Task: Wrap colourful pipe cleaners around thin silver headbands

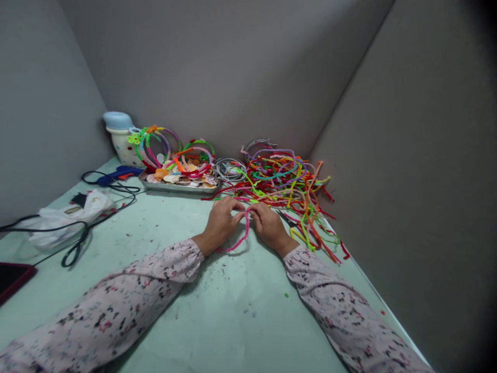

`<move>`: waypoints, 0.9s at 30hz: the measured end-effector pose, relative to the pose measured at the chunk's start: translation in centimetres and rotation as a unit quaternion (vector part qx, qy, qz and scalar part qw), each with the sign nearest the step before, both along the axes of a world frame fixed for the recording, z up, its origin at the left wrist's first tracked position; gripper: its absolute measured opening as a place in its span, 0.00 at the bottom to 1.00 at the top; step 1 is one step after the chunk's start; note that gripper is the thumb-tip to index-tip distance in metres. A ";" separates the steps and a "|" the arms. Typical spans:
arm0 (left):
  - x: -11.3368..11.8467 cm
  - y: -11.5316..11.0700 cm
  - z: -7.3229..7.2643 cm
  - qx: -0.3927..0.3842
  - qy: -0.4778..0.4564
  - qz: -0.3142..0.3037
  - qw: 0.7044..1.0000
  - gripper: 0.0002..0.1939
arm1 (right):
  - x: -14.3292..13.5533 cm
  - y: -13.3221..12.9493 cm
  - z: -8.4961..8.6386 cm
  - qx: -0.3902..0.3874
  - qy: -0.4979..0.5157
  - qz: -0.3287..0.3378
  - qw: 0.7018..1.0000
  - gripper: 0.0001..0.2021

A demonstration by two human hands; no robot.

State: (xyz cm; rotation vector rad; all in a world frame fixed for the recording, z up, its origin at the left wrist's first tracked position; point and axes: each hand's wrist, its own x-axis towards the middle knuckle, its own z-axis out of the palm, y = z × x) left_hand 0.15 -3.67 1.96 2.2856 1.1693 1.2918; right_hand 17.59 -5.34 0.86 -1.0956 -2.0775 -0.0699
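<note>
Between my two hands is a bright pink pipe cleaner (245, 236), its loose part curving down and back toward the table under my left wrist. My left hand (223, 220) pinches it from the left, thumb and fingers closed near its upper end. From the other side my right hand (268, 224) has its fingertips closed on the same end, almost touching the left fingertips. What exactly lies between the fingertips is too small to make out. Just right of my right hand lie scissors (293, 226) with dark blades and yellow handles.
A heap of coloured pipe cleaners (279, 173) spreads at the back right. Behind my left hand, a metal tray (174, 187) holds shell-like pieces and wrapped headbands (163, 147). A lidded cup (122, 137), black cable (87, 225), plastic bag (58, 223) and phone (13, 280) are on the left.
</note>
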 end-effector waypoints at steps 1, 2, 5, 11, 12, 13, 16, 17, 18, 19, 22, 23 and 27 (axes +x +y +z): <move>0.0 0.0 0.0 -0.001 0.000 -0.001 1.000 0.03 | 0.0 0.0 0.0 0.000 -0.001 0.000 1.000 0.08; 0.0 0.0 0.0 -0.001 0.000 -0.002 1.000 0.03 | 0.0 0.0 0.0 0.000 -0.001 0.001 1.000 0.08; 0.0 -0.1 0.1 -0.007 0.001 -0.001 1.000 0.03 | 0.0 0.0 0.0 -0.003 0.000 0.003 1.000 0.08; -0.1 -0.3 0.3 -0.019 -0.002 0.001 1.000 0.02 | 0.0 0.0 0.0 -0.007 -0.003 0.001 1.000 0.08; -0.1 -0.4 0.3 -0.020 -0.003 0.000 1.000 0.02 | 0.0 0.0 0.0 -0.007 -0.003 0.003 1.000 0.08; -0.1 -0.4 0.4 -0.022 -0.005 -0.001 1.000 0.02 | 0.0 0.0 0.0 -0.006 -0.003 0.004 1.000 0.08; -0.1 -0.5 0.5 -0.025 -0.012 -0.004 1.000 0.02 | 0.0 0.0 0.0 -0.005 -0.005 0.008 1.000 0.08; -0.2 -0.5 0.4 -0.025 -0.015 -0.006 1.000 0.02 | 0.0 0.0 0.0 -0.005 -0.006 0.009 1.000 0.08; -0.2 -0.5 0.4 -0.026 -0.017 -0.007 0.999 0.02 | 0.0 0.0 0.0 -0.005 -0.006 0.009 1.000 0.08; -0.1 -0.5 0.4 -0.028 -0.019 -0.008 0.999 0.03 | 0.0 0.0 0.0 -0.006 -0.007 0.010 1.000 0.08; -0.1 -0.5 0.4 -0.042 -0.031 -0.006 0.999 0.03 | 0.0 -0.1 0.0 -0.007 -0.008 0.014 1.000 0.08; -0.1 -0.5 0.4 -0.050 -0.037 -0.005 0.998 0.03 | 0.0 -0.1 0.0 -0.007 -0.008 0.015 1.000 0.08; 0.0 -0.5 0.4 -0.095 -0.069 -0.010 0.993 0.02 | 0.0 -0.1 -0.1 -0.003 -0.014 0.018 1.000 0.08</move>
